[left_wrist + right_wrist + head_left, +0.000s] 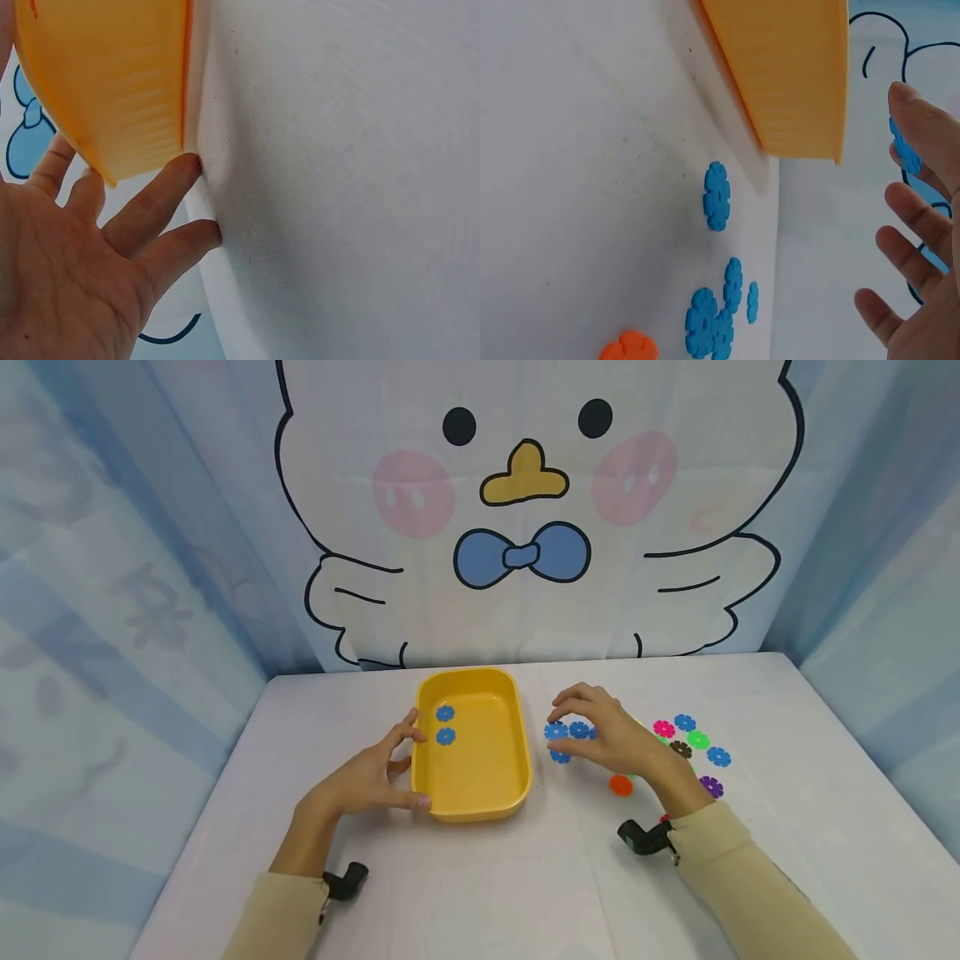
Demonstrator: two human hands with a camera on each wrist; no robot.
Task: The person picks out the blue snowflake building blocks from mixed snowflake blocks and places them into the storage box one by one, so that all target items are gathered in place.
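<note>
Both pinching a blue disc (906, 152) with the right hand (611, 732), just right of the yellow tray (483, 772), and touching the tray's left side with the spread left hand (369, 777).

At six o'clock in the head view, we see a yellow tray (480, 760) of smooth, faintly glossy plastic; at its three o'clock, blue flower discs (578, 729) look plastic. We find the white table cover (480, 893) matt, the backdrop (517, 627) at twelve soft printed cloth.
</note>
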